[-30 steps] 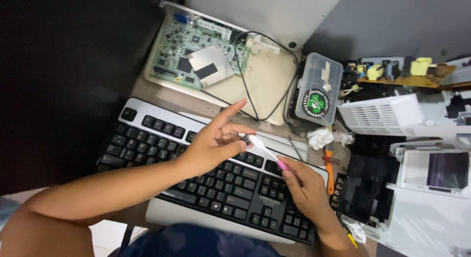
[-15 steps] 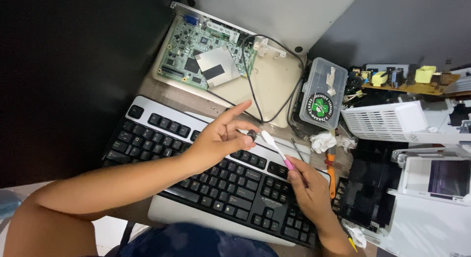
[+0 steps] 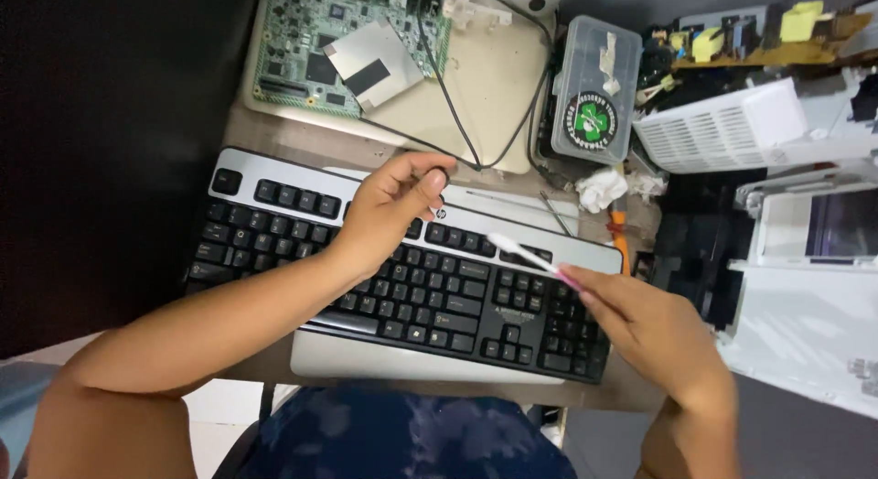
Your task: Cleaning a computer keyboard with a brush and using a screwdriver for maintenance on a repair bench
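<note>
A black keyboard with a silver frame lies across the desk in front of me. My left hand hovers over its upper row, thumb and forefinger pinched on a small black piece that looks like a keycap. My right hand is over the keyboard's right end and holds a toothbrush with a white head and pink handle. The brush head points left, just above the keys. The two hands are apart.
Behind the keyboard lie a green circuit board on a beige panel, a black cable, and a clear plastic box with a round green sticker. A crumpled tissue, an orange-handled tool and white printer parts crowd the right side.
My left hand has let go of the brush head and drawn back to the keyboard's top edge. The right hand has pulled the brush slightly right. The view has tilted down, closer to the keyboard.
</note>
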